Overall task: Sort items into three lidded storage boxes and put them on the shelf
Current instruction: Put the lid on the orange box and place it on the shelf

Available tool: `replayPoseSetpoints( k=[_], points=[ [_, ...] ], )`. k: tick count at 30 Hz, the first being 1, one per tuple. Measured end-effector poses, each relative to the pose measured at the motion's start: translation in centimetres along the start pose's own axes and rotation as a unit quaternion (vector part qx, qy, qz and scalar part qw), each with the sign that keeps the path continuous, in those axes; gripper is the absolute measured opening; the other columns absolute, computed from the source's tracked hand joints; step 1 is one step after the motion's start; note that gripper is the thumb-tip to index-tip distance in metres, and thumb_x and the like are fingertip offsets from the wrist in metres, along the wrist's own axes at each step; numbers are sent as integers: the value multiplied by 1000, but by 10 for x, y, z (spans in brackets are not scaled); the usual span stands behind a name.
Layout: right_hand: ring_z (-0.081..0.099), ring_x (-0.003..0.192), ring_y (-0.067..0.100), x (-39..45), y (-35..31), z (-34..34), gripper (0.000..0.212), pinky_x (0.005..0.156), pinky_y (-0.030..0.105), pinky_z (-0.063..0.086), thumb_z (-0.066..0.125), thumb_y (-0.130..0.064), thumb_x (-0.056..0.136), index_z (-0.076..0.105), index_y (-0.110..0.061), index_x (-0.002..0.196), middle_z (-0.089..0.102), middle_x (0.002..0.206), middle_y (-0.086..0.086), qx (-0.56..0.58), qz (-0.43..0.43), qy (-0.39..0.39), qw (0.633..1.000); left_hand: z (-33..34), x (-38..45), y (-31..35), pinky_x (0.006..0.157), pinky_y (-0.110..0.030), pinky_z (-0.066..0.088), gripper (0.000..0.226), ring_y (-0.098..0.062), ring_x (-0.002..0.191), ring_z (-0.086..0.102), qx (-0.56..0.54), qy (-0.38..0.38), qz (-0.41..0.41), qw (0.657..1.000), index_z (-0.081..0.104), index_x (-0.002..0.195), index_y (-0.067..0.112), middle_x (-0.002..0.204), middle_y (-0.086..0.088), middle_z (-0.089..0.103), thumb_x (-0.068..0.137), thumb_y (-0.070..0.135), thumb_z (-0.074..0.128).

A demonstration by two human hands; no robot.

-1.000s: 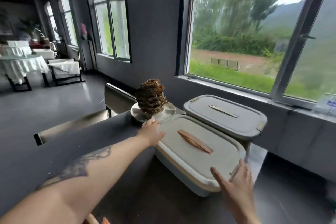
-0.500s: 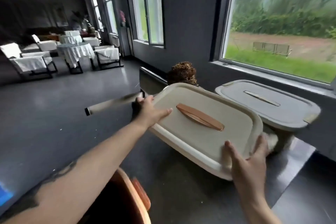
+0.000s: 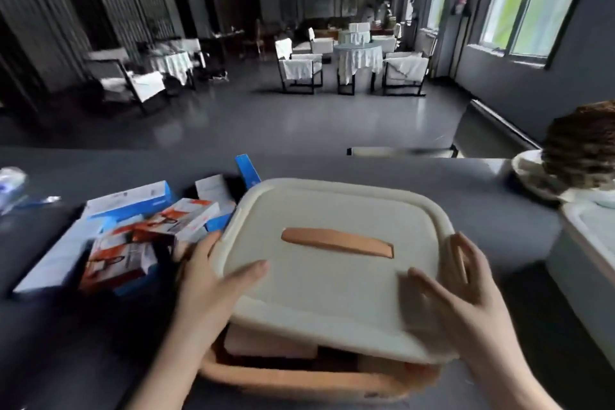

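Since the earlier frame the cream lid has swung away from the window side and now hangs tilted over an orange storage box at the near edge of the worktop; the left hand holds its left rim, thumb lying on top, its fingers underneath and out of sight; the right hand curls round the right rim. It looks a light, stiff plastic shell, smooth enough to slip, so I judge the two short edges the sound hold; its long axis and the brown handle run left to right. Cartons lie heaped to the left; a second box stands at the right.
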State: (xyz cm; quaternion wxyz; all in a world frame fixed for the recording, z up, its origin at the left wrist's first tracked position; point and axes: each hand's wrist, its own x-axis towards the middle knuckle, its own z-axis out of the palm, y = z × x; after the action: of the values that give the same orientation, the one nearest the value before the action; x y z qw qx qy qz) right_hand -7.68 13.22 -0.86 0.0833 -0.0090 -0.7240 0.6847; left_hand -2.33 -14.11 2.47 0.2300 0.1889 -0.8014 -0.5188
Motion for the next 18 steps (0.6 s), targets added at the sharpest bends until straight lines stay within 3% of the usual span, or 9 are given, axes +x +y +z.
replayPoseSetpoints(
  k=[4,7,10,12,15,18],
  points=[
    [44,125,-2,-12,17,12,86,106,27,33,84,-16,67,41,-30,139,48,137,-18,-29,17,-46,998,-10,-26,-33,65,-12,39,59,-10,88,59,11,40,-35,999,55,107,25,93,12,57,59,18,90],
    [44,123,-1,-13,25,14,86,100,24,34,85,-20,65,41,-31,138,49,135,-20,-64,10,-54,996,-14,-33,-40,65,-9,37,66,0,83,52,46,62,-65,995,57,119,15,93,11,54,61,17,89],
    [44,127,6,-11,29,13,90,105,32,36,86,-26,64,38,-32,141,48,139,-16,-121,4,-72,990,-18,-41,-44,87,-27,41,72,-15,104,46,128,61,-92,986,56,123,18,104,2,47,60,38,87],
    [43,128,9,-9,30,12,91,107,36,36,87,-29,63,38,-32,140,47,139,-12,-144,-1,-83,986,-20,-43,-45,103,-36,31,71,-22,119,32,213,54,-103,970,52,128,25,116,-1,43,66,46,80],
    [43,126,11,-8,33,14,89,105,33,35,87,-23,62,42,-23,139,47,139,-5,-156,-22,-79,984,-12,-46,-40,108,-35,22,70,-20,124,24,259,59,-58,962,44,136,28,134,2,38,74,43,72],
    [38,127,5,-13,35,18,94,108,31,31,88,-22,60,39,-24,139,39,138,-9,-131,-31,-50,990,18,-44,-25,113,-35,20,63,-15,134,26,312,26,67,947,42,139,34,146,11,35,81,44,63]
  ],
)
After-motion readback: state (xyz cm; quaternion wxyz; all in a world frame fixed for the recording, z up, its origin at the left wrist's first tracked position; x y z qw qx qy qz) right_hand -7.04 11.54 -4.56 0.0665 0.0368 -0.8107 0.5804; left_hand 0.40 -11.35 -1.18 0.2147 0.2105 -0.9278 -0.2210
